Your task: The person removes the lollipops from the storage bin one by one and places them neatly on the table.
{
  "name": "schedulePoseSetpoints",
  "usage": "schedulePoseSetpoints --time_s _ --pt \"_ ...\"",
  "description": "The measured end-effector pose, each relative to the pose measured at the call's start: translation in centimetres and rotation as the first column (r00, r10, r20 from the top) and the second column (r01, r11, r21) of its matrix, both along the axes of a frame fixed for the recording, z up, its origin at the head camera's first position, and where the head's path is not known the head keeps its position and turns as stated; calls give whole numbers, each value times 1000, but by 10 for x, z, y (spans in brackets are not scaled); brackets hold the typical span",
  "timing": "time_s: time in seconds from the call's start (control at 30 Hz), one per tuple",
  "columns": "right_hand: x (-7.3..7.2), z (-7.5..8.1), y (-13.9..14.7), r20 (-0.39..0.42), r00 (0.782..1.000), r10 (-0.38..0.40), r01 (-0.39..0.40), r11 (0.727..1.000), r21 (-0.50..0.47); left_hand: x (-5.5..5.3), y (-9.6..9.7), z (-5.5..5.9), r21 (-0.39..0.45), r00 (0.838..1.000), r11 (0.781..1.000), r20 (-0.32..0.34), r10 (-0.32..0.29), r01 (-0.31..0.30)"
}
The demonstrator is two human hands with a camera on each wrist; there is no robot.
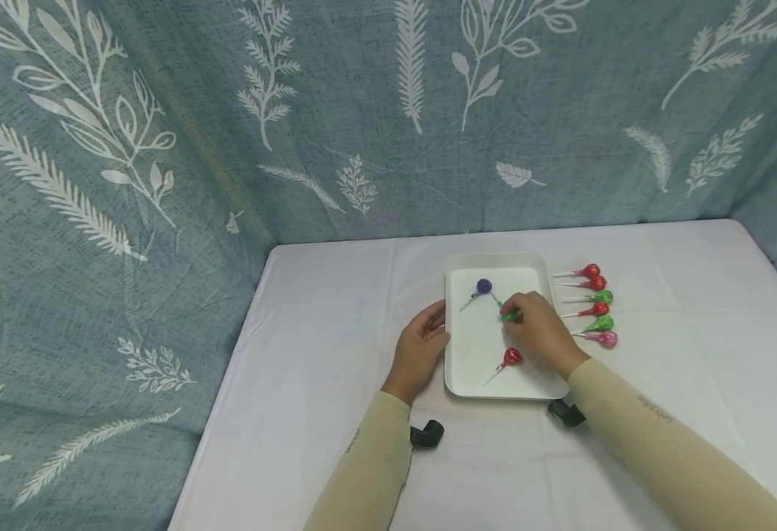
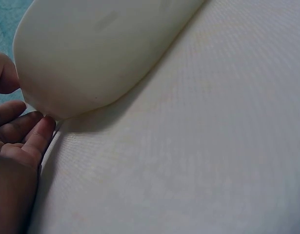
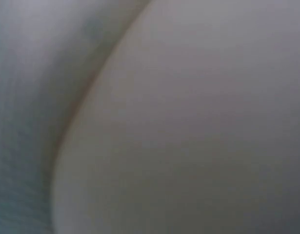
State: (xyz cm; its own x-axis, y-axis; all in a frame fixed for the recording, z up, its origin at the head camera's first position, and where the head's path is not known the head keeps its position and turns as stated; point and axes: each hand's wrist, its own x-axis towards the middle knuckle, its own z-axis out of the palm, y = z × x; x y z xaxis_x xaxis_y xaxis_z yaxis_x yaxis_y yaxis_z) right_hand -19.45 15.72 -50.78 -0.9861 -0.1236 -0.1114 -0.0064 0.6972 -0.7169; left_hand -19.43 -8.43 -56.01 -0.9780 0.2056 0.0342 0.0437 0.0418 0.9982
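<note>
In the head view, the right hand (image 1: 539, 330) pinches a green-wrapped round lollipop (image 1: 510, 316) above a white rectangular tray (image 1: 471, 341), near a purple-wrapped lollipop (image 1: 484, 286) and a red-wrapped one (image 1: 511, 357) lying inside. The left hand (image 1: 418, 352), fingers loosely bent, touches the tray's left side, apparently to steady it. Six wrapped lollipops (image 1: 600, 309) lie in a column just right of the tray, probably for easy reach. Small sleeve print (image 1: 655, 408) is illegible. The left wrist view shows those fingertips against the tray's edge, thumb apart. The right wrist view is blurred; its fingers cannot be told there
</note>
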Motion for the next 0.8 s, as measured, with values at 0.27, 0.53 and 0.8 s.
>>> schedulePoseSetpoints --time_s 0.27,0.53,0.8 --pt "1 -2 0 9 1000 -24 25 999 -40 0 2 2 3 1000 1000 -10 -8 8" --pt "1 -8 0 17 997 -72 74 989 -130 -1 1 0 -1 1000 1000 -10 -4 4" --pt "2 -7 1 11 996 -87 88 978 -188 -1 1 -1 22 1000 1000 -15 -9 10"
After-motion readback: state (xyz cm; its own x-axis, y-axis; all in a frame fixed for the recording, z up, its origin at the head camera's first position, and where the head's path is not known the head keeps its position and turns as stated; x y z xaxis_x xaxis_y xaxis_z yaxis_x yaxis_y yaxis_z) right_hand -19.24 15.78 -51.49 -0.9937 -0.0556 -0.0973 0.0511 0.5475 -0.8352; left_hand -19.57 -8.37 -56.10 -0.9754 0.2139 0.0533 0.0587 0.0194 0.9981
